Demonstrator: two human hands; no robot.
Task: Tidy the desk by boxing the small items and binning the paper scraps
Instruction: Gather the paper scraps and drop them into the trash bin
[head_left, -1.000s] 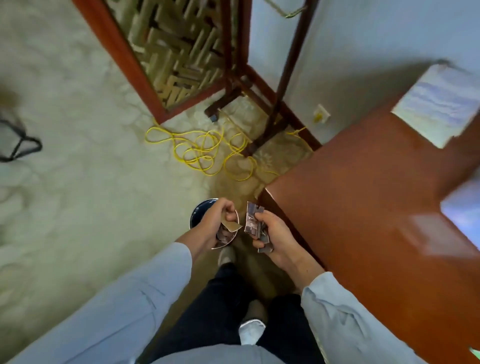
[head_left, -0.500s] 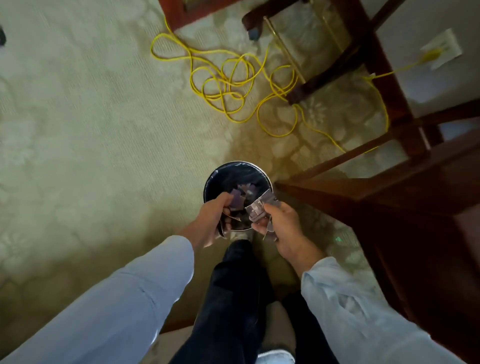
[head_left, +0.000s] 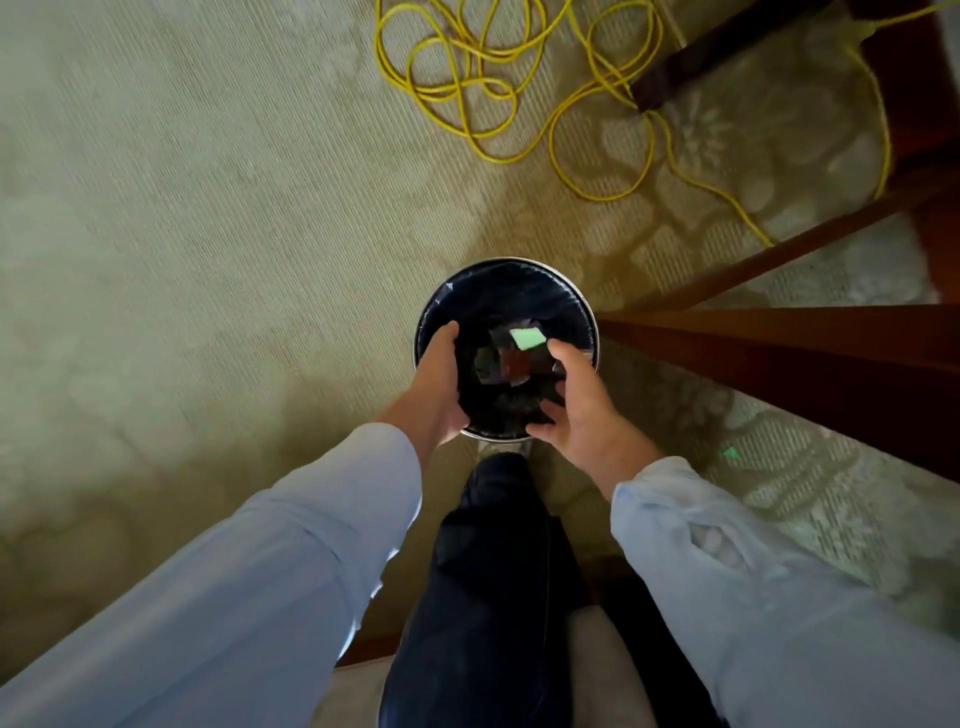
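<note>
The left hand (head_left: 436, 382) hangs over the left edge of the bin (head_left: 590, 312), fingers loosely extended and holding nothing visible; whether it touches the rim cannot be told. The right hand (head_left: 584, 415) hovers over the near right side of the opening, palm down, fingers spread and released, also empty. Between and below them the paper scraps (head_left: 527, 339) lie inside the bin on its dark liner (head_left: 467, 301). One pale green piece and one reddish-brown piece (head_left: 514, 364) read clearly, with a few darker bits around them, so at least three, though the shadow hides the exact count. Such scraps are probably thin, very light and limp, and likely to flutter sideways when dropped. They look best pinched by an edge or gathered in a loose stack, then let go low, inside the rim. The bin itself looks small and light, so a nudge at its rim could shift or tip it. Counted: two hands, one bin, one liner. Beyond it, on the patterned carpet (head_left: 208, 234), lies one yellow cable (head_left: 467, 78) in loose coils, and dark wooden furniture (head_left: 779, 338) stands just beside the bin on the right. A small green spot (head_left: 731, 453) shows on the carpet there, either scrap or glint.
</note>
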